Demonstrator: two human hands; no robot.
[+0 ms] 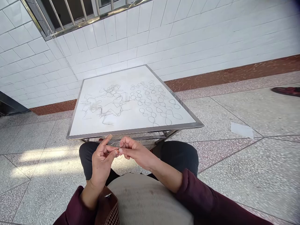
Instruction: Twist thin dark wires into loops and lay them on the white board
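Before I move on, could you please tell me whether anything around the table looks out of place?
Yes: a loose white sheet lies on the tiled floor right of the metal-edged table, apparently dropped. On the tabletop, the dark strands at left form a messy tangle, unlike the neat loops beside them.
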